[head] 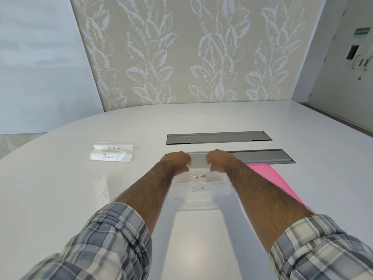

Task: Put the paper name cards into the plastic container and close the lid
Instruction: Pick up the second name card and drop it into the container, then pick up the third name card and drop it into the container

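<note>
Both my hands are curled around the ends of a clear name card marked PANDA. My left hand grips its left end and my right hand its right end. The card hangs tilted over the far side of the clear plastic container, which sits on the white table between my forearms. Inside the container lies a card marked ZEBRA. The pink lid lies flat beside the container on the right, partly hidden under my right forearm.
Two more cards, OSTRICH and PENGUIN, stand side by side at the left. Another card lies next to my left forearm. Two grey cable slots are set into the table beyond my hands.
</note>
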Motion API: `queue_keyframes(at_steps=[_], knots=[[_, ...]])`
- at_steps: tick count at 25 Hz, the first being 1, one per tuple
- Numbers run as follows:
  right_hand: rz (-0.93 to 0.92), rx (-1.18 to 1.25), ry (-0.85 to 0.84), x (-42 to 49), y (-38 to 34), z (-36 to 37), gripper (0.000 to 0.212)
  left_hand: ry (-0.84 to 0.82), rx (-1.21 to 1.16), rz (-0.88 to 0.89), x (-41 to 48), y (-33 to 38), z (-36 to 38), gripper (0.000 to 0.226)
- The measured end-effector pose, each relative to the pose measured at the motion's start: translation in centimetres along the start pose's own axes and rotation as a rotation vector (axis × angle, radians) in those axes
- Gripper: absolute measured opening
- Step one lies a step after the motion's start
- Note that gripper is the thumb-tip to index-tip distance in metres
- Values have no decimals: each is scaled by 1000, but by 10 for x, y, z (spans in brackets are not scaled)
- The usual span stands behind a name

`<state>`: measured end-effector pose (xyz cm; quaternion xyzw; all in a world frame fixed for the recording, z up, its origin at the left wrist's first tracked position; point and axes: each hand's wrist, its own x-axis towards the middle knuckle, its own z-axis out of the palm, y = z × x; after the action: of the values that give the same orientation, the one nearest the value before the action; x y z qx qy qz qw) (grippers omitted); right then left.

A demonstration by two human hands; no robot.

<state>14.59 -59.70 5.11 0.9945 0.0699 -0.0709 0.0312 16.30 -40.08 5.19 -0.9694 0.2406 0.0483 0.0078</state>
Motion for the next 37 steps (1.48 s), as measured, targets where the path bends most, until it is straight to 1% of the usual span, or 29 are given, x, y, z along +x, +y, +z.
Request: queue_keyframes(at_steps=[3, 7, 13, 16, 18, 21, 27, 31, 37], knots=[[-10, 32, 79, -7, -8, -18, 29, 120, -46, 6, -23, -20, -11, 34], [-49, 3, 159, -17, -39, -40, 27, 248, -65, -55, -67, -63, -24, 35], [-116, 3, 241, -27, -112, -66, 28, 208, -33, -195, -135, -142, -28, 34], [-147, 10, 226, -26, -150, -69, 31, 192, -56, -249, -157, -175, -23, 35], [-143, 33, 203, -24, -182, -68, 34, 172, -75, -250, -168, -198, -18, 36], [-109, 89, 178, -27, -230, -62, 39, 117, -95, -221, -175, -224, -13, 40], [-11, 164, 84, -33, -316, -22, 55, 11, -83, -78, -174, -256, 8, 49], [85, 199, 12, -36, -350, -1, 56, -37, -83, 10, -172, -265, 22, 54], [180, 210, -39, -36, -375, 16, 55, -35, -52, 127, -168, -275, 29, 57]])
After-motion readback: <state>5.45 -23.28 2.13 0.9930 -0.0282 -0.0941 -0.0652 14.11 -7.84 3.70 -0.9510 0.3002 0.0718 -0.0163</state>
